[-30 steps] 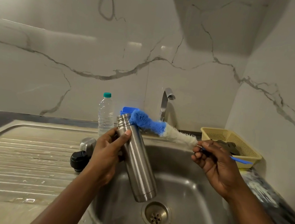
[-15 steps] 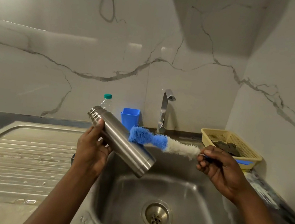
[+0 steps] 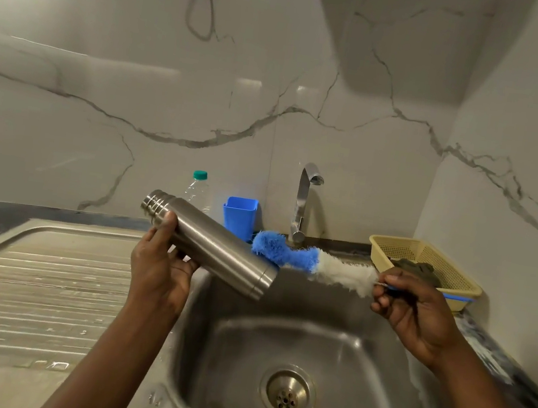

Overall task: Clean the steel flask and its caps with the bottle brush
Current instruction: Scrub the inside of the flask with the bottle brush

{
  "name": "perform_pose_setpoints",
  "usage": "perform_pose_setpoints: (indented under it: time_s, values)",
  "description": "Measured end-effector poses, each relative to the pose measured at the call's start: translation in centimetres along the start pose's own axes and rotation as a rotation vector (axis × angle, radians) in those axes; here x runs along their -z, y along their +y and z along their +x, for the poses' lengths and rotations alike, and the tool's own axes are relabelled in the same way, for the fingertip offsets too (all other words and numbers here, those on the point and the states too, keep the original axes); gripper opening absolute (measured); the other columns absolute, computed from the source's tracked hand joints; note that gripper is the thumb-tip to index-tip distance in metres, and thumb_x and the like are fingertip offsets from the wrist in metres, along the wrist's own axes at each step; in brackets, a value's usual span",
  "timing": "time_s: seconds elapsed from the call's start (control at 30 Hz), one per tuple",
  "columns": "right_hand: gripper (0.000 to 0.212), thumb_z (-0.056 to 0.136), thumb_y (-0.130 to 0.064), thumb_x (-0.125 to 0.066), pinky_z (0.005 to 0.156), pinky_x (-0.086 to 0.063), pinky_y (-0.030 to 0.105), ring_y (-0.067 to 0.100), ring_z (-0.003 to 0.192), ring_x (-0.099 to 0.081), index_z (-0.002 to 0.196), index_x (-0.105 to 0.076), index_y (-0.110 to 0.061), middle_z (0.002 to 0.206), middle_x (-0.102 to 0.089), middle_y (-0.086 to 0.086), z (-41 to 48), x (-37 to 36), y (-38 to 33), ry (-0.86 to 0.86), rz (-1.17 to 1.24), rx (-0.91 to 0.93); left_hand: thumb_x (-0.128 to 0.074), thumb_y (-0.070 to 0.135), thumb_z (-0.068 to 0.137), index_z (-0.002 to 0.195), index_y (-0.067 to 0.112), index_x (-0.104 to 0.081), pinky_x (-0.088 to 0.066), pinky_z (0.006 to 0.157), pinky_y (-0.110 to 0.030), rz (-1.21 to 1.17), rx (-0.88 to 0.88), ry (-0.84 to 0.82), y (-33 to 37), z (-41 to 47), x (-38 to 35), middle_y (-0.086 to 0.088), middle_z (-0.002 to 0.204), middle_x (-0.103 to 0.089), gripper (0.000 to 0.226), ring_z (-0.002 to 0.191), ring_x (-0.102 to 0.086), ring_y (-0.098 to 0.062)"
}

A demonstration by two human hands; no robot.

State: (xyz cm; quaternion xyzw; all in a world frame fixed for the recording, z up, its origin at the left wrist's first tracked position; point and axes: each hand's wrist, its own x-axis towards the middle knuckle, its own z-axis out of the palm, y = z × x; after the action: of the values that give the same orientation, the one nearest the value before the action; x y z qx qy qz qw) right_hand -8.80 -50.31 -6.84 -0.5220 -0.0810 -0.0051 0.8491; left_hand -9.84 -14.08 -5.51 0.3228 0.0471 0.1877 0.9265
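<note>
Stainless sink (image 3: pixel 239 355): a rounded basin, open above the drain, with a ridged drainboard (image 3: pixel 34 292) lying flat to the left. The steel flask (image 3: pixel 213 248), a brushed cylinder with a ringed neck, is tilted over the basin's left rim, neck up-left and base down-right. The left hand (image 3: pixel 160 275) grips it near the neck. The bottle brush (image 3: pixel 304 260), fluffy blue tip and white bristles, lies nearly level, its tip against the flask near the base. The right hand (image 3: pixel 415 311) pinches its stem. A perforated yellow basket (image 3: pixel 426 257) sits by the right wall.
</note>
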Motion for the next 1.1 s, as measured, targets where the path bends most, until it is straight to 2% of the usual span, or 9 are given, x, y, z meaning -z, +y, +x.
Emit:
perform_pose_setpoints:
  time_s: [0.1, 0.23, 0.3, 0.43, 0.53, 0.63, 0.93, 1.1]
  values:
    - [0.016, 0.089, -0.001, -0.052, 0.051, -0.057, 0.029, 0.016, 0.050, -0.056, 0.077, -0.063, -0.002, 0.067, -0.060, 0.017, 0.1, -0.7, 0.5, 0.006, 0.006, 0.013, -0.068, 0.024, 0.100, 0.140, 0.005, -0.058, -0.060, 0.097, -0.056, -0.010, 0.014, 0.007, -0.4, -0.2, -0.2, -0.017, 0.131, -0.065, 0.045, 0.130, -0.063, -0.036]
    - [0.026, 0.098, 0.000, -0.045, 0.052, -0.058, 0.029, 0.017, 0.051, -0.058, 0.081, -0.064, 0.000, 0.068, -0.062, 0.017, 0.0, -1.6, 0.8, -0.008, 0.000, 0.011, -0.066, 0.023, 0.101, 0.142, 0.004, -0.057, -0.055, 0.105, -0.057, 0.006, 0.051, -0.026, -1.2, -0.8, -0.7, -0.018, 0.133, -0.063, 0.046, 0.128, -0.063, -0.034]
    - [0.027, 0.097, -0.001, -0.043, 0.049, -0.055, 0.029, 0.016, 0.049, -0.056, 0.079, -0.063, -0.001, 0.065, -0.060, 0.016, -0.1, -1.3, 0.4, 0.013, 0.042, 0.021, -0.066, 0.022, 0.101, 0.139, 0.005, -0.059, -0.057, 0.102, -0.056, 0.004, 0.036, -0.028, -1.0, -0.7, -0.7, -0.017, 0.132, -0.064, 0.043, 0.125, -0.065, -0.033]
    - [0.038, 0.097, -0.003, -0.041, 0.047, -0.052, 0.027, 0.015, 0.047, -0.054, 0.069, -0.066, -0.006, 0.062, -0.058, 0.014, -0.1, -0.2, -0.4, 0.071, 0.098, 0.021, -0.069, 0.022, 0.100, 0.143, 0.004, -0.058, -0.064, 0.086, -0.055, -0.054, 0.019, 0.008, 0.0, -0.2, -0.2, -0.016, 0.129, -0.068, 0.047, 0.124, -0.067, -0.033]
    - [0.032, 0.099, -0.003, -0.042, 0.048, -0.056, 0.027, 0.014, 0.047, -0.058, 0.077, -0.065, -0.002, 0.064, -0.062, 0.014, 0.1, -0.2, -0.2, 0.104, 0.103, 0.026, -0.069, 0.021, 0.099, 0.144, 0.006, -0.057, -0.065, 0.081, -0.056, -0.078, 0.025, 0.018, 0.1, -0.2, -0.1, -0.016, 0.134, -0.068, 0.049, 0.124, -0.067, -0.033]
    - [0.026, 0.100, -0.004, -0.044, 0.054, -0.060, 0.027, 0.014, 0.050, -0.062, 0.086, -0.065, 0.002, 0.067, -0.066, 0.013, 0.2, -0.4, -0.1, 0.140, 0.106, 0.044, -0.070, 0.020, 0.099, 0.146, 0.007, -0.054, -0.061, 0.083, -0.060, -0.098, 0.022, 0.045, -0.1, -0.2, 0.1, -0.018, 0.139, -0.064, 0.051, 0.125, -0.066, -0.033]
    - [0.020, 0.100, -0.005, -0.048, 0.057, -0.061, 0.027, 0.014, 0.055, -0.064, 0.090, -0.064, 0.001, 0.071, -0.066, 0.013, 0.1, -0.8, 0.3, 0.159, 0.117, 0.010, -0.072, 0.020, 0.098, 0.152, 0.005, -0.047, -0.061, 0.084, -0.066, -0.095, 0.001, 0.034, -0.8, 0.1, 0.4, -0.018, 0.140, -0.064, 0.061, 0.122, -0.069, -0.034]
    - [0.019, 0.100, -0.004, -0.050, 0.058, -0.063, 0.028, 0.015, 0.057, -0.068, 0.090, -0.065, 0.002, 0.073, -0.069, 0.014, -0.2, -1.3, -0.1, 0.152, 0.091, 0.029, -0.077, 0.021, 0.093, 0.150, 0.006, -0.050, -0.055, 0.095, -0.070, -0.108, -0.023, 0.036, -0.5, 0.7, 1.0, -0.018, 0.141, -0.065, 0.064, 0.120, -0.071, -0.035]
